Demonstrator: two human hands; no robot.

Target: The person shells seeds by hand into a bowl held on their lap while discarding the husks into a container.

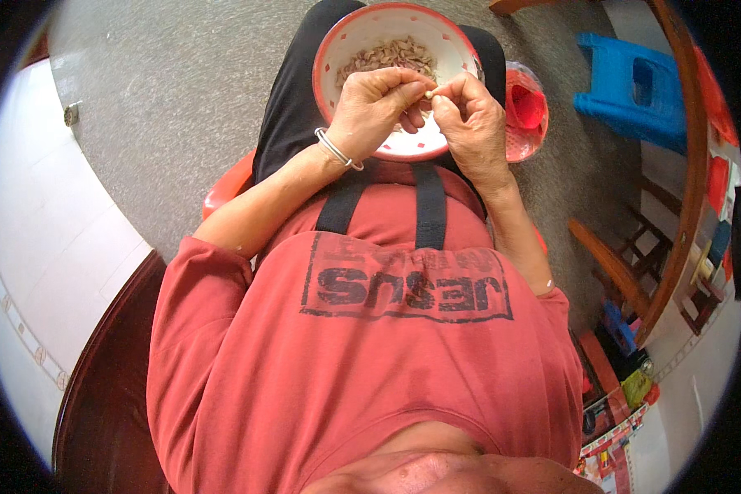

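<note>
A white enamel-style bowl (401, 148) with a red rim rests on my lap. Inside it lies a heap of small brownish-purple pieces (395, 52) that look like unpeeled garlic cloves. Over the bowl, my left hand (383, 102) and my right hand (472, 117) meet at the fingertips. Between them is a tiny pale clove (429, 95), pinched by thumb and forefinger from both sides. A few whitish bits sit in the near part of the bowl, partly hidden under my hands. My left wrist wears a silver bangle (336, 150).
Right of my leg stands a red plastic basket (527, 145) with a red thing in it. Farther right are a blue plastic stool (636, 92) and a curved wooden table edge (694, 136). Dark wooden furniture (108, 370) stands at the lower left. A red plastic seat (228, 185) shows beneath me.
</note>
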